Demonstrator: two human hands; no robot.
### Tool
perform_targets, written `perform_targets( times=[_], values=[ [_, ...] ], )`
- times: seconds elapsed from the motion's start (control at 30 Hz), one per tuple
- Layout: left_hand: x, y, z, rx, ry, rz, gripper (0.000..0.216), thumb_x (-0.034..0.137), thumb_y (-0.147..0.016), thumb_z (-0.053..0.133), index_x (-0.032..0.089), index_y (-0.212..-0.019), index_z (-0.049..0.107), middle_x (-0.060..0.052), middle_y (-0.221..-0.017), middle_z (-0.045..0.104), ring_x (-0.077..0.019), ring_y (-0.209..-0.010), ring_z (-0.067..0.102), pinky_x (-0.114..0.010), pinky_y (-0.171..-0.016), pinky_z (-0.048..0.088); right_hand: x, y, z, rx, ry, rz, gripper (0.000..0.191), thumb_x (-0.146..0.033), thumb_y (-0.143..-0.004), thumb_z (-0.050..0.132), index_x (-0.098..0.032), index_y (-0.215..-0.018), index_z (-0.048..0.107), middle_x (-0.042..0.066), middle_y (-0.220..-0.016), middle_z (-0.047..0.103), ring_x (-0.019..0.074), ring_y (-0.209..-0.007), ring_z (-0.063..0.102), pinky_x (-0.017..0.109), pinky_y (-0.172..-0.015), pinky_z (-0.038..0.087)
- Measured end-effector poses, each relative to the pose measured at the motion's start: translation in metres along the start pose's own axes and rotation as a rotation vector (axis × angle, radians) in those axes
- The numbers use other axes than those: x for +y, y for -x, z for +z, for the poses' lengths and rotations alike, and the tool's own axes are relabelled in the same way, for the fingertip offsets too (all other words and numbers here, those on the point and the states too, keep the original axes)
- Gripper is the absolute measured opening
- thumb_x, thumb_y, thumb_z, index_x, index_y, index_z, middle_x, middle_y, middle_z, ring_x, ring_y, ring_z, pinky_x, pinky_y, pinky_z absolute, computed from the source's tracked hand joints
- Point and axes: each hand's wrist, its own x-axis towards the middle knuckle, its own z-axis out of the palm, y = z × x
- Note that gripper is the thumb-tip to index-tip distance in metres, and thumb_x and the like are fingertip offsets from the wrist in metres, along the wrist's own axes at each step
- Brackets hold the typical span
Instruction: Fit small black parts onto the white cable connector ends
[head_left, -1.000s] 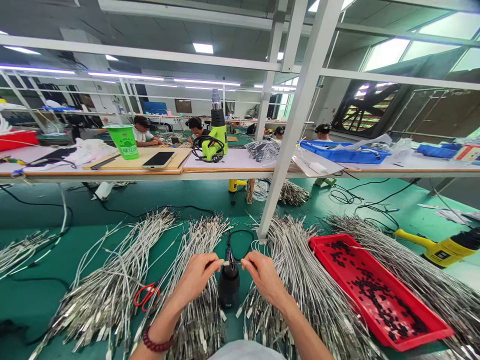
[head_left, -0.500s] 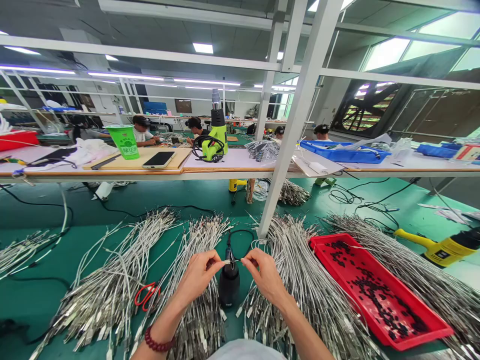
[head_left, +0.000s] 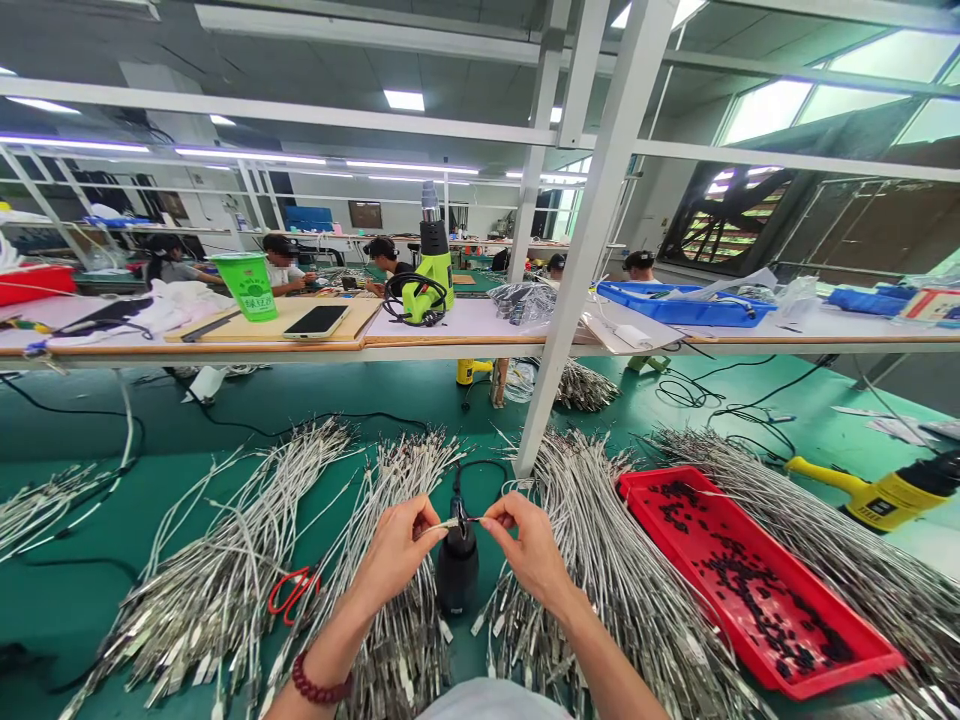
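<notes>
My left hand and my right hand are both pinched on a thin grey cable, holding its end between them just above a black tool that stands upright on the green bench. A small dark piece sits on the cable between my fingertips. Bundles of grey cables with metal plugs lie to the left, and more cable bundles lie to the right of my hands. Red scissors rest among the left bundles.
A red tray of small black parts lies at right. A yellow heat gun lies at far right. A white post rises ahead of me. The shelf above holds a green heat gun, phone and green cup. Other people sit beyond.
My two hands have drawn slightly closer together and a little upward over the black tool, still pinching the cable. Nothing else moved.
</notes>
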Motion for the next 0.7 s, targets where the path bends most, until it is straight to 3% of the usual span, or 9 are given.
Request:
perform_targets(
  times=[0.23,0.4,0.53,0.7],
  values=[
    [-0.0020,0.0022,0.0002,0.033,-0.010,-0.026,0.013,0.024,-0.075,0.059,0.018,-0.066,0.052,0.004,-0.061,0.053,-0.0129,-0.058,0.046,-0.023,-0.055,0.031,-0.0056,-0.0016,-0.0017,0.003,-0.007,0.003,0.012,-0.020,-0.087,0.057,-0.020,-0.076,0.061,0.000,-0.073,0.057,0.0157,-0.069,0.053,0.025,-0.061,0.040],
    [-0.0005,0.0050,-0.0030,-0.071,-0.059,0.025,0.018,0.035,-0.084,0.054,0.019,-0.085,0.063,0.003,-0.065,0.053,-0.0141,-0.061,0.047,-0.024,-0.058,0.031,-0.0036,-0.0006,-0.0022,-0.003,-0.005,0.003,0.011,-0.020,-0.086,0.059,-0.020,-0.076,0.062,0.000,-0.073,0.057,0.0157,-0.069,0.052,0.026,-0.062,0.040],
    [0.0013,0.0062,-0.0055,-0.128,-0.075,0.110,0.033,0.035,-0.093,0.041,0.018,-0.075,0.062,0.001,-0.072,0.057,-0.0143,-0.067,0.050,-0.025,-0.063,0.032,-0.0017,0.0006,-0.0018,-0.013,-0.008,0.006,0.010,-0.019,-0.086,0.059,-0.020,-0.076,0.062,0.000,-0.073,0.057,0.0157,-0.070,0.053,0.026,-0.062,0.040],
    [0.0003,0.0041,-0.0058,-0.088,-0.108,0.098,0.029,0.032,-0.091,0.045,0.017,-0.072,0.061,0.002,-0.066,0.057,-0.0134,-0.062,0.047,-0.025,-0.059,0.030,-0.0002,0.0012,0.0001,-0.017,-0.018,0.012,0.010,-0.017,-0.086,0.059,-0.020,-0.077,0.063,0.000,-0.073,0.057,0.0160,-0.071,0.053,0.025,-0.063,0.041]
  ],
)
